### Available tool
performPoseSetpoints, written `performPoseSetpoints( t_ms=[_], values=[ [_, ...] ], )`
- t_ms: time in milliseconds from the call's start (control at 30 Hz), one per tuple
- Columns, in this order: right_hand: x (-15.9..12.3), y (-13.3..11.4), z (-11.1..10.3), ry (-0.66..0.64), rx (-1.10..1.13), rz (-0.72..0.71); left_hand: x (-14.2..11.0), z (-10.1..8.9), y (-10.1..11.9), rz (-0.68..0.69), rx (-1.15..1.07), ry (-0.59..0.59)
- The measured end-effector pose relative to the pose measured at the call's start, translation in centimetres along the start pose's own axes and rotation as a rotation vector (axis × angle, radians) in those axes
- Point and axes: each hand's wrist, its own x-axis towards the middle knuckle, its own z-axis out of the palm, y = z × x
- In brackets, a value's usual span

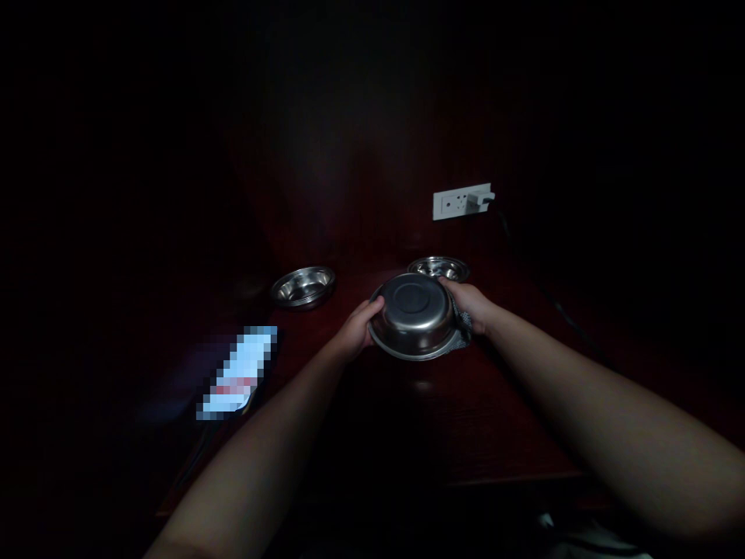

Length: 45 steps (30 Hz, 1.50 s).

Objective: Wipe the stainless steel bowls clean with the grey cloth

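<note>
A stainless steel bowl (414, 317) is held tilted above the dark wooden table (466, 419), its underside turned toward me. My left hand (359, 328) grips its left rim, fingers closed round the edge. My right hand (469, 306) is closed at the bowl's right side, pressing a grey cloth (462, 332) against it. The room is very dark.
Two more steel bowls stand on the table: one (303, 286) at the left, one (438, 268) just behind the held bowl. A lit phone screen (238, 373) lies at the left. A white wall socket (462, 202) holds a plug with a dark cable running right.
</note>
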Motion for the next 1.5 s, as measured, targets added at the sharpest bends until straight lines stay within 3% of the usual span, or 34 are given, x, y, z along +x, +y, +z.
performPoseSetpoints(
  t_ms=[867, 1167, 1500],
  values=[
    [0.0, -0.1, -0.1, -0.007, -0.041, 0.050, 0.5, -0.5, -0.5, 0.028, 0.003, -0.022],
    [0.8, 0.6, -0.6, -0.132, 0.008, 0.080, 0.3, -0.5, -0.4, -0.008, 0.045, -0.044],
    [-0.6, 0.2, -0.3, -0.204, -0.047, 0.117, -0.1, -0.2, -0.5, -0.009, 0.087, -0.075]
  ],
)
